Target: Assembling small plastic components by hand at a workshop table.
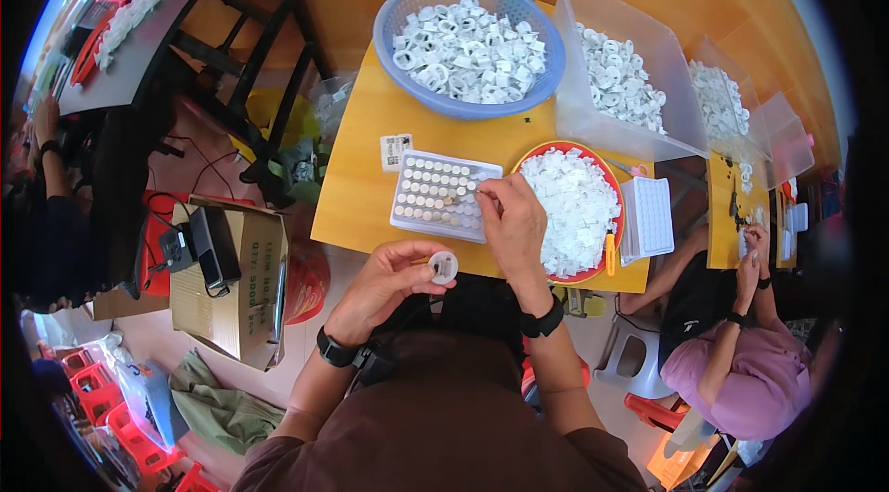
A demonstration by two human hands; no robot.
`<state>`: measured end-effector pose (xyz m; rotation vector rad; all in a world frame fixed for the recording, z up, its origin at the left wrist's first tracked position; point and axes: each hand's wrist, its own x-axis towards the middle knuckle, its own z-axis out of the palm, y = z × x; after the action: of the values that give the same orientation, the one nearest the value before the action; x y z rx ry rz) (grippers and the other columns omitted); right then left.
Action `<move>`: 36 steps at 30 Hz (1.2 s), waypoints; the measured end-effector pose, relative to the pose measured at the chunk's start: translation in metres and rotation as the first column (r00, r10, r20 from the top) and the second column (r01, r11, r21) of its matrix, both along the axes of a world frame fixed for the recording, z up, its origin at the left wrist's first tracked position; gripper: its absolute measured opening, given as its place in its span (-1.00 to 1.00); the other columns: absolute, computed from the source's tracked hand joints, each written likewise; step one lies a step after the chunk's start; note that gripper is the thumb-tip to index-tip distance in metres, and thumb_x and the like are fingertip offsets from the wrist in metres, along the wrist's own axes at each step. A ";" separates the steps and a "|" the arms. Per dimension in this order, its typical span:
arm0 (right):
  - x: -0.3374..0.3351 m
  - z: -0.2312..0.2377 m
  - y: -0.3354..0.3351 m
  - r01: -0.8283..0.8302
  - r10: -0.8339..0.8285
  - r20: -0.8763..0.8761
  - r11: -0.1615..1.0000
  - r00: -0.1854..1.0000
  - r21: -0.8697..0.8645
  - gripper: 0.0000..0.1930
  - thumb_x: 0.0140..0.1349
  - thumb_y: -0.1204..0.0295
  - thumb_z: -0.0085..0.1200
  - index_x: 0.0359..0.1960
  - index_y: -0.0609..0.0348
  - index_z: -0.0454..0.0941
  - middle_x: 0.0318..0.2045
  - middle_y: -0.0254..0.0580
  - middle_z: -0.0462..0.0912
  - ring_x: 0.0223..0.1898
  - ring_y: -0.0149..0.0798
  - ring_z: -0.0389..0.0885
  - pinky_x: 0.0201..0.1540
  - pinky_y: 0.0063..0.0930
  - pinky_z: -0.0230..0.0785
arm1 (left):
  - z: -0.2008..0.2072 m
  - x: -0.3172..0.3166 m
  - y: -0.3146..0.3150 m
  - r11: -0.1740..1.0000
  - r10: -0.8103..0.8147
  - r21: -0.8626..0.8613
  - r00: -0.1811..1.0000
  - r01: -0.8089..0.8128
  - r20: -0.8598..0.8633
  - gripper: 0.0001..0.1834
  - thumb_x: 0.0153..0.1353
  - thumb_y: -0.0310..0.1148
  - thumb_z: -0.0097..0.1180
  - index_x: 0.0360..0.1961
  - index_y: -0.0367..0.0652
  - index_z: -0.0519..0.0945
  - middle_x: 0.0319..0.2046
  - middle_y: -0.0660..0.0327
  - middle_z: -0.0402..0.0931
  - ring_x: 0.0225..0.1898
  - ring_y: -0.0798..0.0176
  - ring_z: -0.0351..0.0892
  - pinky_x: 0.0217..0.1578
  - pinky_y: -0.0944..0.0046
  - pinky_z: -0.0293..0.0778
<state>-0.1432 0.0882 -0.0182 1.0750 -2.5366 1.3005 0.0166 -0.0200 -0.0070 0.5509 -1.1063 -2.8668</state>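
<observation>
While left hand (384,281) pinches a round white part (444,267), right hand (512,225) closed, fingertips picking at the compartment tray (440,197) on the desk (361,177).

bare yellow table (361,168) left of the grid tray (440,196) is open; red bowl (574,205) crowds the right, blue basket (468,43) blocks behind.

Looks like a small assembly workshop: yellow bench (370,149) loaded with a basket (389,24), clear bins (681,108) and a red plate (611,191) of little white plastic parts, another worker (741,362) alongside, cardboard box (245,288) and crates (102,395) on the floor.
</observation>
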 end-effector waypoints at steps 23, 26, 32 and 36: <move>0.058 0.042 0.024 -0.225 0.200 -0.160 0.961 0.967 -0.159 -0.82 -0.15 0.70 0.17 -0.45 0.23 0.54 -0.52 -0.20 0.51 -0.53 -0.21 0.49 -0.52 -0.45 0.31 | 0.006 -0.007 0.009 0.993 0.117 0.008 0.992 -0.116 -0.050 -0.66 0.04 -0.47 0.19 -0.13 -0.28 0.48 -0.22 0.15 0.52 -0.22 0.32 0.55 -0.21 0.37 0.55; 0.059 0.041 0.024 -0.230 0.197 -0.206 0.961 0.959 -0.152 -0.82 -0.16 0.70 0.17 -0.46 0.23 0.54 -0.52 -0.21 0.51 -0.53 -0.21 0.49 -0.52 -0.46 0.31 | 0.006 -0.007 0.010 0.992 0.123 -0.005 0.992 -0.123 -0.038 -0.68 0.03 -0.49 0.19 -0.14 -0.28 0.49 -0.23 0.16 0.52 -0.22 0.33 0.55 -0.21 0.37 0.55; 0.060 0.040 0.025 -0.229 0.228 -0.029 0.949 0.973 -0.217 -0.80 -0.17 0.71 0.17 -0.45 0.22 0.55 -0.52 -0.19 0.50 -0.54 -0.22 0.49 -0.53 -0.45 0.30 | 0.008 -0.005 0.009 0.990 0.111 -0.079 0.993 -0.113 -0.034 -0.73 0.03 -0.51 0.18 -0.19 -0.27 0.52 -0.25 0.17 0.53 -0.23 0.34 0.55 -0.24 0.37 0.56; 0.060 0.037 0.026 -0.260 0.254 -0.058 0.946 0.965 -0.193 -0.80 -0.14 0.66 0.15 -0.40 0.22 0.54 -0.49 -0.22 0.49 -0.49 -0.19 0.47 -0.51 -0.41 0.31 | 0.005 -0.005 0.009 0.990 0.112 -0.078 0.993 -0.114 -0.032 -0.73 0.04 -0.50 0.18 -0.19 -0.27 0.53 -0.25 0.17 0.53 -0.23 0.34 0.55 -0.24 0.37 0.56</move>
<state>-0.0835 0.1141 0.0192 1.4041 -2.2399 1.5442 0.0119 -0.0108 -0.0015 0.5493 -1.1408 -2.7133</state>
